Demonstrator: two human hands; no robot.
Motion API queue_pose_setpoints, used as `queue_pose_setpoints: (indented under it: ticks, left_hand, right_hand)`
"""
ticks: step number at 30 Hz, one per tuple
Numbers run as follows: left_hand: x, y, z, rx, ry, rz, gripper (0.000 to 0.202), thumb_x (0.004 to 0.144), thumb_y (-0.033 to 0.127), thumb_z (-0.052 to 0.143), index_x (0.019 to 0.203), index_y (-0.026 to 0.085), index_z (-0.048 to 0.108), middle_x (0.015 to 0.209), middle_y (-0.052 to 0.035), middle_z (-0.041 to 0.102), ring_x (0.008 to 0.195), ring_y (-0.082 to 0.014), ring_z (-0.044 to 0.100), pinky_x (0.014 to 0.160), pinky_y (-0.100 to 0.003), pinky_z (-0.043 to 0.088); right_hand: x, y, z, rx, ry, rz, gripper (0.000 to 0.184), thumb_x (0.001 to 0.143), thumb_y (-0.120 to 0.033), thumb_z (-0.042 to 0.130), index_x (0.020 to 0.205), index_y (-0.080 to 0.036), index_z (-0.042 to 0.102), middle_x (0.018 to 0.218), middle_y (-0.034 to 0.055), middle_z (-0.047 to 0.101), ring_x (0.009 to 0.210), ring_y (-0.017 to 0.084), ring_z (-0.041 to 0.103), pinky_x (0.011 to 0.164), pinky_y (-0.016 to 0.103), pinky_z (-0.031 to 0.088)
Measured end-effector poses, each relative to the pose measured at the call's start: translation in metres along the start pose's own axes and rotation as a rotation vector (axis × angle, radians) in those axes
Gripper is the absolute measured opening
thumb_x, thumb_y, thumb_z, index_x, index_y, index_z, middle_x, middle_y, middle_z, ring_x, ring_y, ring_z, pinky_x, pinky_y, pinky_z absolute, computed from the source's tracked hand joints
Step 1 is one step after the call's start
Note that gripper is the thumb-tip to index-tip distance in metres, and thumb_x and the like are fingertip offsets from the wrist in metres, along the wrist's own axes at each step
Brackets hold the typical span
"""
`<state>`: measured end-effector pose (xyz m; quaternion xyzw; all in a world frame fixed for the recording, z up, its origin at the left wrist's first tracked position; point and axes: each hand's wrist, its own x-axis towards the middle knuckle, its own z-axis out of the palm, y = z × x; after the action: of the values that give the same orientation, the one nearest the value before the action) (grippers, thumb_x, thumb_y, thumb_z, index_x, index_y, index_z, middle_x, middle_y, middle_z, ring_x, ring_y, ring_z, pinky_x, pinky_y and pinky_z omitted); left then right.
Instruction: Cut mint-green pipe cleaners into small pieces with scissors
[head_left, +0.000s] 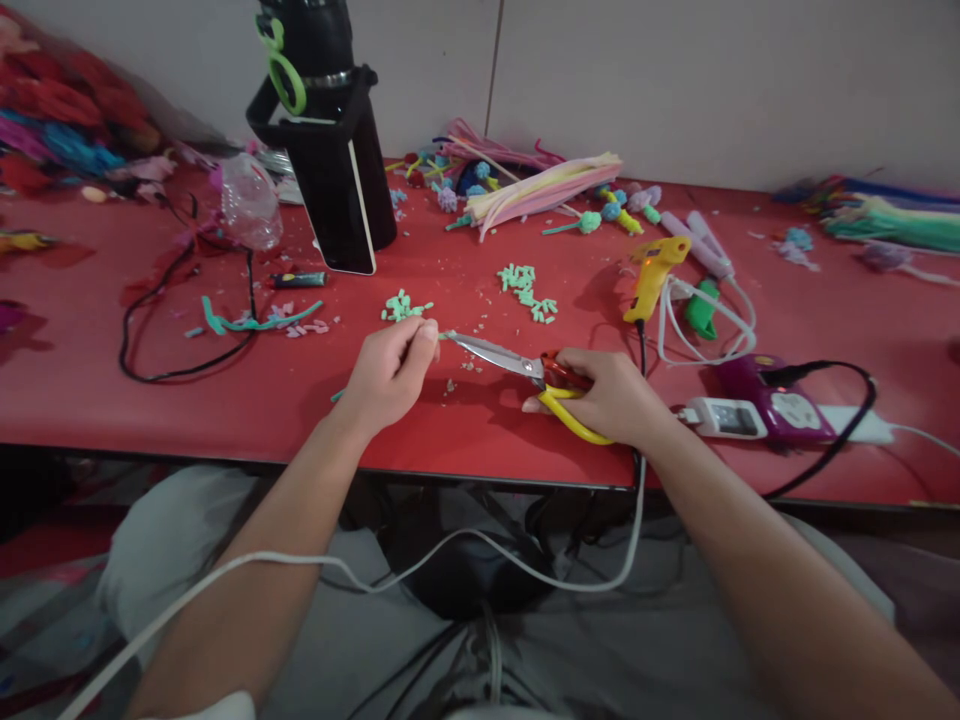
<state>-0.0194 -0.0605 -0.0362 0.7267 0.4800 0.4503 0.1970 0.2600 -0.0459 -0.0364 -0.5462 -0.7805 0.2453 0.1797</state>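
Observation:
My left hand [391,372] pinches a green pipe cleaner [445,336]; a short end sticks out past the fingertips, and another bit shows below the wrist side. My right hand [611,398] grips scissors [499,355] with one red and one yellow handle loop. The blade tips meet the protruding end of the pipe cleaner, and the blades look nearly closed. Just beyond my left hand lies a small heap of cut green pieces [401,305]. A second heap of green pieces [527,290] is farther right on the red table [465,430].
A black tumbler [379,170] and phone [330,205] stand at back left. Pipe cleaner bundles [551,185] lie along the wall. To the right are a yellow glue gun [654,275], a purple power adapter [776,400] and cables. A white cord [480,535] crosses my lap.

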Motion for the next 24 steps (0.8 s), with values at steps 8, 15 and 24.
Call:
queue_pose_setpoints:
  ticks: [8,15,24]
  left_hand:
    - [-0.0002,0.0010,-0.0003,0.000,-0.006,-0.010,0.048,0.107,0.049,0.043,0.068,0.022,0.046,0.059,0.0010,0.049,0.056,-0.0129,0.046,0.055,-0.028,0.039]
    - [0.0004,0.0010,-0.0003,-0.016,-0.002,-0.004,0.046,0.108,0.047,0.043,0.069,0.022,0.044,0.060,0.0013,0.048,0.055,-0.0125,0.046,0.055,-0.029,0.039]
    - [-0.0006,0.0004,-0.0005,-0.001,-0.003,0.012,0.045,0.108,0.046,0.042,0.071,0.022,0.047,0.061,0.0008,0.049,0.058,-0.0130,0.048,0.058,-0.029,0.041]
  right_hand:
    - [0.0018,0.0024,0.0030,0.000,0.046,-0.020,0.073,0.066,-0.090,0.067,0.063,-0.023,0.040,0.059,-0.0032,0.038,0.061,0.013,0.031,0.055,0.030,0.025]
    - [0.0007,0.0029,0.0018,0.022,0.027,-0.005,0.071,0.065,-0.088,0.070,0.067,-0.023,0.043,0.062,-0.0037,0.038,0.062,0.013,0.033,0.056,0.030,0.026]
    - [0.0010,0.0010,0.0004,-0.009,0.011,-0.005,0.072,0.066,-0.089,0.069,0.065,-0.023,0.039,0.062,-0.0035,0.037,0.062,0.013,0.033,0.057,0.031,0.025]
